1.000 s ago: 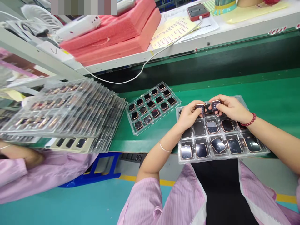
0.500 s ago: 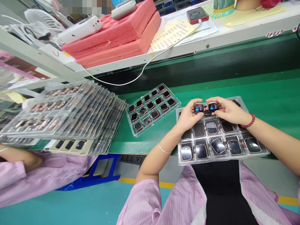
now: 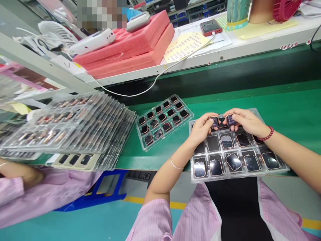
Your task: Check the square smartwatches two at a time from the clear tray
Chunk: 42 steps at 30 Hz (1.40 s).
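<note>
Green workbench (image 3: 293, 107). Well left of the left hand (image 3: 200, 129), stacked trays (image 3: 102, 130); nearer it, a clear tray (image 3: 170, 131). Left hand, fingers closed, pinches one watch (image 3: 214, 122); right hand (image 3: 247, 121), closed likewise, pinches a second watch (image 3: 231, 119). Beneath both, a lower tray (image 3: 227, 176).

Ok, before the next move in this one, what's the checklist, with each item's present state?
1. Left hand gripping its watch: ok.
2. Right hand gripping a second watch: ok.
3. Screen contents on both readable: cannot tell, too small.
4. Front-row watches square in the near tray: not ok, the middle watch sits askew.
5. Near tray wholly on the bench: not ok, its front edge appears to overhang.
6. Far tray untouched: ok, neither hand is on it.
</note>
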Available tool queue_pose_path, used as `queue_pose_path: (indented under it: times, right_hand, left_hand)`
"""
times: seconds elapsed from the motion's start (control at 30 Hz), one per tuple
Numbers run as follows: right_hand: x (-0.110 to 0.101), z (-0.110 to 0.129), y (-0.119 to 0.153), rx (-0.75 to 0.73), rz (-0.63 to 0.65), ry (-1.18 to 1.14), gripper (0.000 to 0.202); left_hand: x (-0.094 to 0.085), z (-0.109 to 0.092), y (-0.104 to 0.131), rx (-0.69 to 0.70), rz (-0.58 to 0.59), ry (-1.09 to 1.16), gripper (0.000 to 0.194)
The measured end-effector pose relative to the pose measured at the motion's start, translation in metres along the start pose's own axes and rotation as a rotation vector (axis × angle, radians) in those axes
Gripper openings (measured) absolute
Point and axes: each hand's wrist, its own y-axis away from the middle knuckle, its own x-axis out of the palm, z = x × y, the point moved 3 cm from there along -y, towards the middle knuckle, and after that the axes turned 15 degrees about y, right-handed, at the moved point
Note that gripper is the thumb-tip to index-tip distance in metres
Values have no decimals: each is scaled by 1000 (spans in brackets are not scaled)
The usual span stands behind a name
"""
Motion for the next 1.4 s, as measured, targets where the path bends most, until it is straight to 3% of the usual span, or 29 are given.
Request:
queue_pose_path:
  times: [0.3,0.8,1.4]
  right_hand:
    - [1,1,-1,-61,3,18,39]
    - [3,3,0,-41,25,50,24]
    - [2,0,0,-37,9,56,21]
  left_hand:
    - [2,-2,1,53,29,-24,41]
    - [3,-2,1,45,35,-67,25]
    - [0,2,-3,28,20,-57,25]
